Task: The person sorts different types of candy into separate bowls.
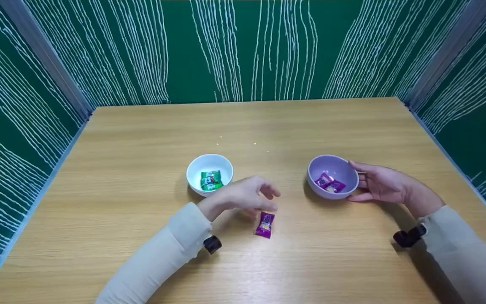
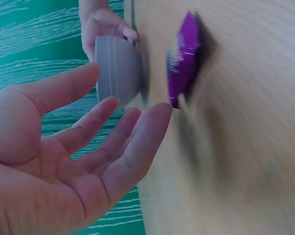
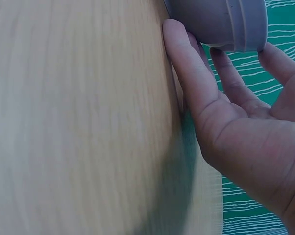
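My left hand (image 1: 249, 194) hovers with loosely bent fingers and thumb apart, holding nothing. Just beyond its fingertips a purple wrapped candy (image 1: 265, 225) lies on the table; in the left wrist view one fingertip appears close to the candy (image 2: 184, 56), though contact is unclear. My right hand (image 1: 384, 183) rests its fingertips against the right side of a purple bowl (image 1: 315, 185), its fingers fairly straight in the right wrist view. Purple wrapped candies (image 1: 330, 183) lie inside that bowl. Partly behind my left wrist stands a white bowl (image 1: 196, 166) with green wrapped candies (image 1: 211, 180).
The wooden table (image 1: 141, 147) is bordered by green walls (image 1: 247, 50) with white streaks on the back and sides. A few tiny pale crumbs (image 1: 255, 143) dot the wood behind the bowls. Small black devices (image 1: 409, 236) sit at both wrists.
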{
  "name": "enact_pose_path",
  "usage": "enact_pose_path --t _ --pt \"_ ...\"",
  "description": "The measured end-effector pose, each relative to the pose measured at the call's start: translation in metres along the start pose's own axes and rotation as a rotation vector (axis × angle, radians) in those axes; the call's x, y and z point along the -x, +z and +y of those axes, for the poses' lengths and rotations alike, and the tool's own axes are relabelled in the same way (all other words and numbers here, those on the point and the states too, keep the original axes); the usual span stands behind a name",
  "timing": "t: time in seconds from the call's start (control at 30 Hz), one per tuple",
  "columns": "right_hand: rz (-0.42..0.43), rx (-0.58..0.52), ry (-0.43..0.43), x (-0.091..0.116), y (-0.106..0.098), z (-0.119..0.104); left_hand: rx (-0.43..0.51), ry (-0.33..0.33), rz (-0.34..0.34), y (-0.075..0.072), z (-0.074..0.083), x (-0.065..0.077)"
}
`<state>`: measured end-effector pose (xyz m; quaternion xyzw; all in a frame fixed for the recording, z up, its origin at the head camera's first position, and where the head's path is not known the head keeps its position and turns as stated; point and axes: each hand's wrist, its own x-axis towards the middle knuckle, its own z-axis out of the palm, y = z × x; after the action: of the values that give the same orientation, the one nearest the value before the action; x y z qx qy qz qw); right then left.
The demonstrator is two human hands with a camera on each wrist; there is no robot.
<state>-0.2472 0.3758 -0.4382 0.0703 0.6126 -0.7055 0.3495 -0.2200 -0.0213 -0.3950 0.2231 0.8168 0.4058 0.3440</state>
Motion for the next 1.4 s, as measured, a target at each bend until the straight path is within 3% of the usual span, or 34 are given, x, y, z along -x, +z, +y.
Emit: enact_pose_path --t 0.17,0.33,0.57,0.87,1.4 --pt "0.000 0.006 0.008 -0.001 -0.001 0.000 0.106 -0.058 0.008 0.003 -0.015 0.001" --pt "-0.007 -0.001 0.010 0.000 -0.002 0.001 0.148 -0.051 0.007 0.007 -0.022 -0.001" --pt "0.006 -0.004 0.019 0.002 -0.002 0.001 0.084 -0.053 0.037 0.013 -0.019 -0.004" --pt "-0.031 0.001 0.005 0.001 -0.002 0.001 -0.086 -0.074 0.061 0.021 -0.017 -0.004" --pt "0.009 -0.018 0.021 0.000 -0.001 -0.001 -0.067 -0.108 0.051 0.018 -0.018 -0.005"
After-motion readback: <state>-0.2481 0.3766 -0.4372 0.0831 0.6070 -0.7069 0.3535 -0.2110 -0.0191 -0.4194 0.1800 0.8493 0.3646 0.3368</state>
